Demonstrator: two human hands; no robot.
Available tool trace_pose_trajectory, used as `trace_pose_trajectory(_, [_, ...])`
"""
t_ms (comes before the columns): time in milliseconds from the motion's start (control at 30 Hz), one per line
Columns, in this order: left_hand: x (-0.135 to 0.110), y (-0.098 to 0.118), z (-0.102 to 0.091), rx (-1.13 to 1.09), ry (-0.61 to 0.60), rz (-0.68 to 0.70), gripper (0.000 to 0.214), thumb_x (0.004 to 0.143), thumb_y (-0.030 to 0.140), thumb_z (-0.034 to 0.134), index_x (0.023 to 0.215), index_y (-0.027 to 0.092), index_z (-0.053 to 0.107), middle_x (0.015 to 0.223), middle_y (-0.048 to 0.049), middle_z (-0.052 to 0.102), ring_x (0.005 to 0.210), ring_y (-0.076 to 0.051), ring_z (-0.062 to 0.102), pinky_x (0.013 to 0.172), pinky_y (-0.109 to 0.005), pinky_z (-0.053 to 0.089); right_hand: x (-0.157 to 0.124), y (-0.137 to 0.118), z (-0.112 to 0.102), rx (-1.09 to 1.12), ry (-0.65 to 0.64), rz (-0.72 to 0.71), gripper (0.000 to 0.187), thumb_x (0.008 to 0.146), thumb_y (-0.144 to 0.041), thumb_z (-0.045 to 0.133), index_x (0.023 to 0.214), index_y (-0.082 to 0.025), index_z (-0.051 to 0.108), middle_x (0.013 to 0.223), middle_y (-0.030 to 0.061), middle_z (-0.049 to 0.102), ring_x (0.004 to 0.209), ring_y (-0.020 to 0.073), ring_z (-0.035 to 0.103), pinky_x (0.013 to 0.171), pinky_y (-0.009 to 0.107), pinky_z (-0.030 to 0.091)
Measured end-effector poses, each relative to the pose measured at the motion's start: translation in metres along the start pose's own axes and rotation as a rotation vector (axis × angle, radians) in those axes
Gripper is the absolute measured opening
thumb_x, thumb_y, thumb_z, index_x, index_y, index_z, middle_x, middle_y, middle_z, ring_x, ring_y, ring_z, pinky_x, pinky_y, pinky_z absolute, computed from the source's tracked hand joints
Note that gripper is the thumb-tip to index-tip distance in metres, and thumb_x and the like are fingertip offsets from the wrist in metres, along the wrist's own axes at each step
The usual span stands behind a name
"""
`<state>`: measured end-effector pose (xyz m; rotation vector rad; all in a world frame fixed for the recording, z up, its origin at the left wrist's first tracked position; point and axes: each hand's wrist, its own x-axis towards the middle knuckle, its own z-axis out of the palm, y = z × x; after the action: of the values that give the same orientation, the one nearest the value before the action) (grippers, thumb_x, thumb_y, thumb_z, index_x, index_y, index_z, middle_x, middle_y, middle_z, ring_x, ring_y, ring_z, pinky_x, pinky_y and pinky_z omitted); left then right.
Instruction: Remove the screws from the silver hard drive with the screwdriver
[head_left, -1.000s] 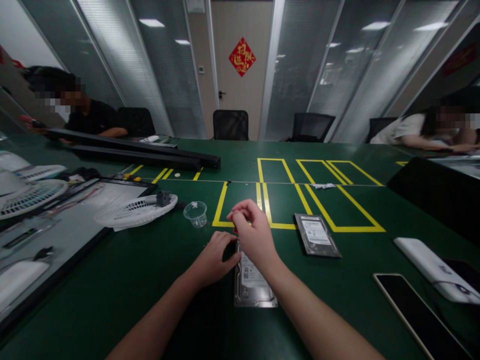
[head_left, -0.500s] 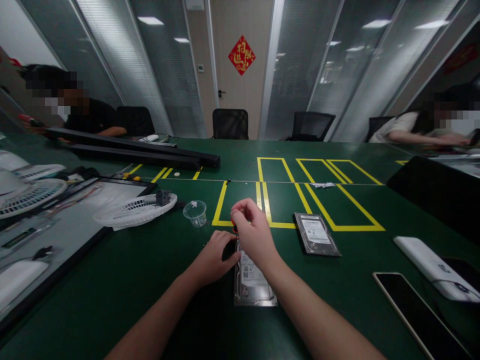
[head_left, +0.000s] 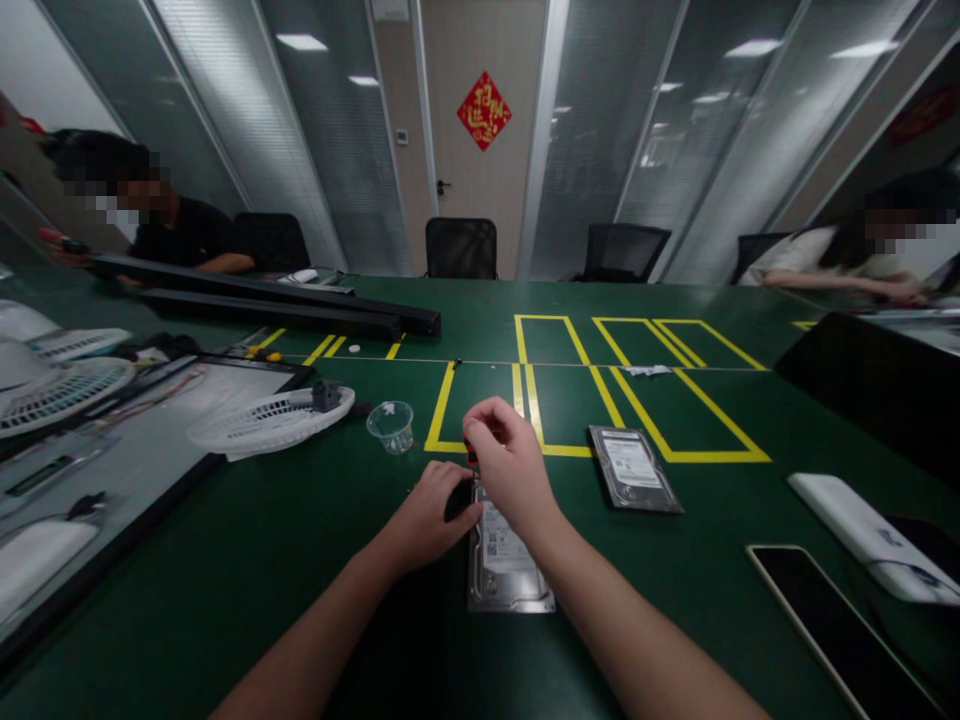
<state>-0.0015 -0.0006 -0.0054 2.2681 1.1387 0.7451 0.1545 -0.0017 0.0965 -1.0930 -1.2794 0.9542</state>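
Note:
A silver hard drive (head_left: 511,590) with a white label lies flat on the green table in front of me. My right hand (head_left: 504,455) is closed over its far end, pinching a screwdriver (head_left: 472,456). Little more than its red-and-black handle shows; the shaft points down to the drive's far left corner. At that same corner, my left hand (head_left: 433,510) grips the drive's left edge, its thumb on the top and its fingers beside the screwdriver tip. My right hand and forearm cover part of the label and the right edge. Whether the tip sits in a screw is hidden.
A second hard drive (head_left: 634,468) lies to the right, beyond it a white power bank (head_left: 874,535) and a phone (head_left: 840,630). A clear plastic cup (head_left: 391,428) and white fan grille (head_left: 274,422) stand left. Long black bars (head_left: 277,312) lie farther back. Two people sit across the table.
The screwdriver's red handle looks slightly turned between my right fingers. Both hands and the hard drive otherwise keep their places.

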Motion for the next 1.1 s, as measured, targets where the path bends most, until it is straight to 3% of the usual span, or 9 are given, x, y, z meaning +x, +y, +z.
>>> trace_pose_trajectory(433, [0.0008, 0.0004, 0.0009, -0.007, 0.007, -0.019, 0.033, 0.094, 0.026, 0.072, 0.127, 0.022, 0.065, 0.125, -0.0107, 0.069, 0.119, -0.031, 0.059, 0.104, -0.047, 0.051, -0.0009, -0.0037, 0.0042, 0.138, -0.003, 0.11, 0.008, 0.084, -0.03, 0.06, 0.084, -0.024, 0.056, 0.072, -0.0034, 0.057, 0.071, 0.0171, 0.057, 0.067, 0.031, 0.044])
trace_pose_trajectory(867, [-0.0004, -0.003, 0.0014, -0.002, 0.006, -0.007, 0.03, 0.095, 0.029, 0.071, 0.124, 0.021, 0.066, 0.126, -0.0111, 0.068, 0.118, -0.032, 0.058, 0.104, -0.049, 0.051, -0.0001, 0.0004, 0.0015, 0.032, -0.013, 0.006, 0.009, 0.085, -0.028, 0.06, 0.078, -0.024, 0.061, 0.074, -0.0011, 0.056, 0.076, 0.0184, 0.053, 0.068, 0.031, 0.043])
trace_pose_trajectory(1100, [0.0007, -0.001, 0.0013, 0.001, 0.002, -0.019, 0.032, 0.094, 0.026, 0.072, 0.125, 0.021, 0.066, 0.124, -0.0112, 0.069, 0.118, -0.032, 0.059, 0.104, -0.049, 0.051, -0.0013, -0.0037, 0.0038, 0.159, -0.015, 0.106, 0.008, 0.083, -0.03, 0.06, 0.084, -0.023, 0.059, 0.075, -0.0023, 0.058, 0.073, 0.0175, 0.056, 0.069, 0.033, 0.043])
